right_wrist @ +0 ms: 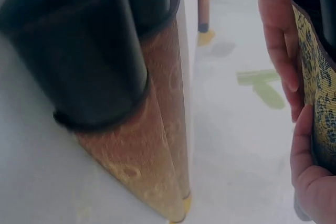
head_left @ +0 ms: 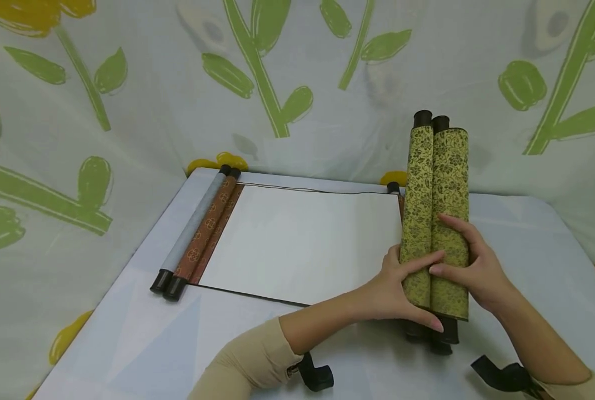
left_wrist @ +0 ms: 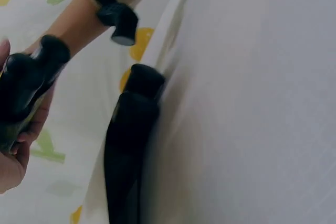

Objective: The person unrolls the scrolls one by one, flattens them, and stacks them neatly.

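Note:
A yellow-green scroll (head_left: 449, 178) with a dark floral pattern and black end knobs is raised over the right part of the table, its two rolls side by side. My left hand (head_left: 392, 286) grips the lower part of the left roll, thumb near the bottom edge. Opposite it, my right hand (head_left: 482, 264) holds the right roll from the right side. Beneath and to the left lies an unrolled scroll with a white sheet (head_left: 302, 239) and a brown patterned roller (head_left: 207, 233). The raised scroll hides most of the sheet's right roller, whose brown covering (right_wrist: 126, 166) shows in the right wrist view.
A slim grey-blue roll (head_left: 192, 222) with black ends lies along the brown roller at the left. The pale table (head_left: 522, 239) backs onto a white curtain (head_left: 152, 66) printed with green leaves. Black wrist mounts (head_left: 317, 375) hang by both sleeves.

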